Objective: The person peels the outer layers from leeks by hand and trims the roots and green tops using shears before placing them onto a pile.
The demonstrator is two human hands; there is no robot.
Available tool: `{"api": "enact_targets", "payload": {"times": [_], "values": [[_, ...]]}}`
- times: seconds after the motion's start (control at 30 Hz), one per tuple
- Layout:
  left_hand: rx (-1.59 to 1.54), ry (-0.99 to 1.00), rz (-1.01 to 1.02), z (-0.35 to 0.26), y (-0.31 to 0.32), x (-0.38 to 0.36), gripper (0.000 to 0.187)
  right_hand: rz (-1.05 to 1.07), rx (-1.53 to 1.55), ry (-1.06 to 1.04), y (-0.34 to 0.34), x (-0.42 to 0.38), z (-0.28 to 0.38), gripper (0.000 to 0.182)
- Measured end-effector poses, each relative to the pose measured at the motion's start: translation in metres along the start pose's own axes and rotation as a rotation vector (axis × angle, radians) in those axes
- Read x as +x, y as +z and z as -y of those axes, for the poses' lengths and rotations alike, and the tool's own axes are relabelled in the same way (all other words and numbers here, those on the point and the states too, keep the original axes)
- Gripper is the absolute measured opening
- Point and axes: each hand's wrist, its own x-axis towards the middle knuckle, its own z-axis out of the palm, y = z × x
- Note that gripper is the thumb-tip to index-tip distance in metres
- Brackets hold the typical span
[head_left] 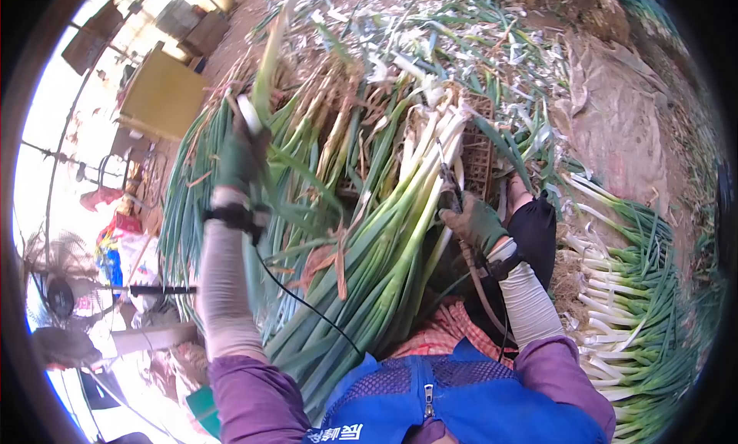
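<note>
My left hand, in a dark green glove, is closed round a green onion whose stalk points up past the top edge; the hand is blurred. My right hand, gloved in green and grey, grips a tool with a thin metal tip and a hose running down from it. The tip lies beside the white ends of a bunch of peeled green onions. Left of that bunch lie unpeeled onions with brown roots and dry leaves.
A brown plastic crate stands behind the bunch. Peeled onions lie in a row at the right, near a sack cloth. Trimmings cover the ground ahead. A yellow board and a fan are at the left.
</note>
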Motion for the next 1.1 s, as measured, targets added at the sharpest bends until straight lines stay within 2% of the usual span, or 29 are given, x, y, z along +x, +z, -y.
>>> {"api": "enact_targets", "payload": {"times": [0.07,0.1,0.17,0.23,0.33,0.37,0.4,0.43,0.47,0.5,0.53,0.57,0.6,0.63,0.7,0.8,0.9,0.93,1.03,1.1], "values": [[0.446,0.166,0.097,-0.066,-0.056,0.013,0.054,-0.016,0.025,-0.034,0.009,-0.008,-0.006,0.069],[0.691,0.373,0.012,-0.090,-0.080,0.019,0.053,-0.011,0.020,-0.042,0.008,-0.010,-0.004,0.068],[0.958,0.247,0.094,-0.187,-0.095,0.002,0.051,-0.001,0.011,-0.048,0.007,-0.019,-0.002,0.065],[1.196,0.385,0.193,-0.211,-0.111,0.009,0.048,0.003,0.060,-0.065,0.014,-0.021,-0.005,0.064],[1.214,0.261,0.403,-0.222,-0.078,-0.007,0.044,0.073,0.161,-0.015,0.016,-0.030,-0.004,0.065],[1.096,0.352,0.440,-0.208,-0.060,-0.014,0.041,0.090,0.194,0.002,0.020,-0.032,-0.005,0.065],[1.062,0.277,0.489,-0.200,-0.032,-0.026,0.037,0.107,0.227,0.019,0.025,-0.034,-0.007,0.065],[1.160,0.026,0.634,-0.200,0.006,-0.033,0.037,0.091,0.259,0.008,0.028,-0.038,-0.007,0.065],[1.172,-0.040,0.726,-0.184,0.037,-0.041,0.039,0.073,0.291,-0.004,0.030,-0.042,-0.007,0.065],[1.047,-0.119,0.706,-0.152,0.069,-0.050,0.044,0.052,0.324,-0.014,0.033,-0.045,-0.011,0.065],[0.945,-0.106,0.790,-0.128,0.095,-0.060,0.058,0.008,0.278,-0.053,0.047,-0.036,-0.027,0.064],[0.755,-0.179,0.821,-0.116,0.119,-0.075,0.066,0.067,0.364,0.023,0.040,-0.045,-0.025,0.064],[0.431,-0.259,0.816,-0.098,0.138,-0.089,0.067,0.126,0.452,0.097,0.026,-0.059,-0.011,0.064],[0.403,-0.300,0.805,-0.087,0.161,-0.100,0.065,0.186,0.541,0.172,0.019,-0.069,-0.005,0.064],[0.449,-0.388,0.803,-0.109,0.172,-0.115,0.061,0.118,0.454,0.067,0.017,-0.078,-0.011,0.061],[0.252,-0.519,0.871,-0.079,0.163,-0.110,0.056,0.060,0.412,-0.123,0.022,-0.107,-0.009,0.061],[0.018,-0.548,0.928,-0.085,0.130,-0.103,0.051,0.199,0.340,-0.156,0.008,-0.150,0.018,0.049],[-0.001,-0.500,0.907,-0.076,0.128,-0.103,0.048,0.223,0.385,-0.189,0.016,-0.151,0.013,0.052],[0.100,-0.500,0.837,-0.090,0.126,-0.111,0.046,0.171,0.232,-0.087,0.011,-0.143,0.020,0.054],[0.079,-0.522,0.782,-0.079,0.134,-0.115,0.046,0.133,0.305,-0.122,0.015,-0.137,0.016,0.053]]}}
